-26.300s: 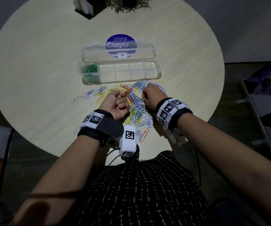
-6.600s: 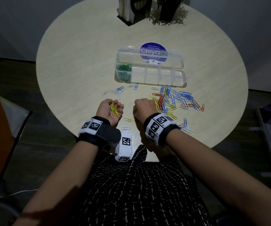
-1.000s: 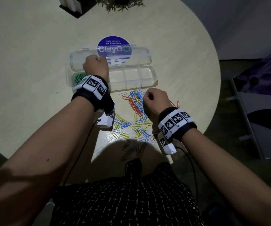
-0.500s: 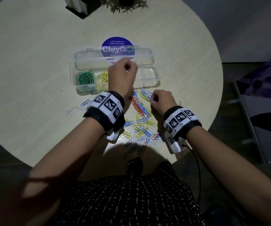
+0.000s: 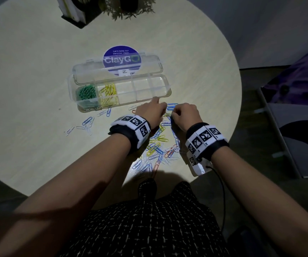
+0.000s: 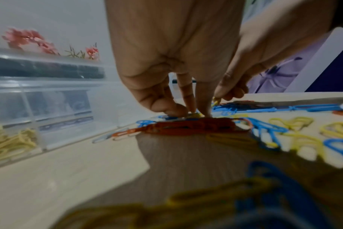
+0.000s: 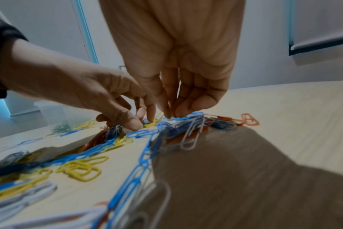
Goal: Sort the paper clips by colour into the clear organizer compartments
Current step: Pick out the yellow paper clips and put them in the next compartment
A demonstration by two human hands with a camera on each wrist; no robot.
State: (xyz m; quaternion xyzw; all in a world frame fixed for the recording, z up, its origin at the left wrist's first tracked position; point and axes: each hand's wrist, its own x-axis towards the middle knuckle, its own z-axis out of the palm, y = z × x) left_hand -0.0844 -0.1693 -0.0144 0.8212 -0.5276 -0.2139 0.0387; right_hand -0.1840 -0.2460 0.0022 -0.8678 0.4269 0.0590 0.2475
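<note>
The clear organizer point(image 5: 142, 89) lies open mid-table, with green clips point(image 5: 85, 92) in its leftmost compartment and yellow clips point(image 5: 108, 94) in the second. The other compartments look bare. A mixed pile of blue, yellow, orange and white paper clips point(image 5: 158, 143) is spread in front of it. My left hand point(image 6: 190, 113) is down on the pile's far end, thumb and fingertips closing on a yellow clip point(image 7: 151, 124). Right beside it, my right hand point(image 7: 169, 115) pinches a yellow clip point(image 6: 215, 102) just above the blue clips.
The organizer's lid point(image 5: 86, 73) lies flat behind it over a round blue sticker point(image 5: 121, 60). A plant point(image 5: 129, 8) and a box holder point(image 5: 73, 10) stand at the far edge. A few blue and white clips point(image 5: 86, 125) lie scattered left of the pile.
My left hand has come back from the organizer's second compartment to the pile, leaving yellow clips there. The right hand has stayed over the pile.
</note>
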